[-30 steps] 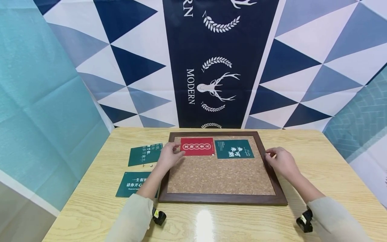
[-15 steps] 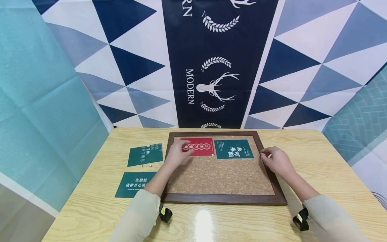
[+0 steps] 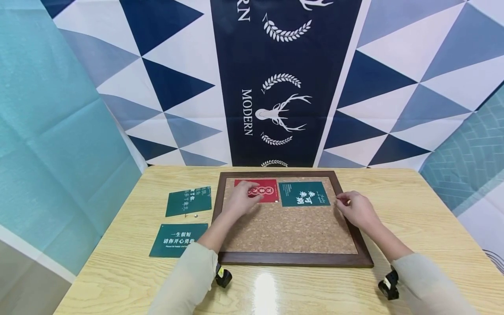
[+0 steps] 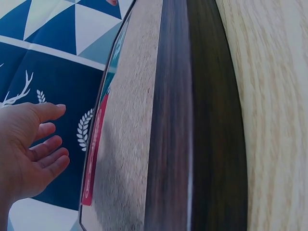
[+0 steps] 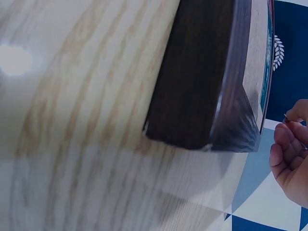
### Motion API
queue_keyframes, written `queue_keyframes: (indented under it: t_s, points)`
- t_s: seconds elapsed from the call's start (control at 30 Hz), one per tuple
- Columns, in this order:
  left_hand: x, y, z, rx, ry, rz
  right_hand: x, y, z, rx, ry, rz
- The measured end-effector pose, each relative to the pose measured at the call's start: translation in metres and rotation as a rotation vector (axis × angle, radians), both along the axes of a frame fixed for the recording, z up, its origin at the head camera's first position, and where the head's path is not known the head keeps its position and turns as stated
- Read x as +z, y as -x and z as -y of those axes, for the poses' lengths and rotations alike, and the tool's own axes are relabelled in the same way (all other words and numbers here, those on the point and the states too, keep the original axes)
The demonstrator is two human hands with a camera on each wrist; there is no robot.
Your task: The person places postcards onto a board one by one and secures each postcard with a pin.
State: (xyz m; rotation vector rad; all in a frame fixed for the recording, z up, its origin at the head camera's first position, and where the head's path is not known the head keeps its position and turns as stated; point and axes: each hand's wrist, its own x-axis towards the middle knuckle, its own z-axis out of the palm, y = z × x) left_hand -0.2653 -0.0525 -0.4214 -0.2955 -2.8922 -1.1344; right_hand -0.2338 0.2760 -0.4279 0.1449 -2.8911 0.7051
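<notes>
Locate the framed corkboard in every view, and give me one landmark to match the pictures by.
Head: the framed corkboard lies in the lower half, just right of centre.
Left wrist: it runs from top to bottom through the middle.
Right wrist: it fills the upper part right of centre, cut off by the top edge.
Shared landmark: the leaf-printed navy panel, visible in all three.
</notes>
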Motion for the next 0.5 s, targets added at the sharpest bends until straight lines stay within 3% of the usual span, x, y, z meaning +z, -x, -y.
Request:
queue_keyframes:
  t_s: [0.5]
  points:
    - [-0.003, 0.003, -0.02, -0.084, -0.02, 0.02, -0.003, 0.0, 0.007, -0.001, 0.032, 0.038]
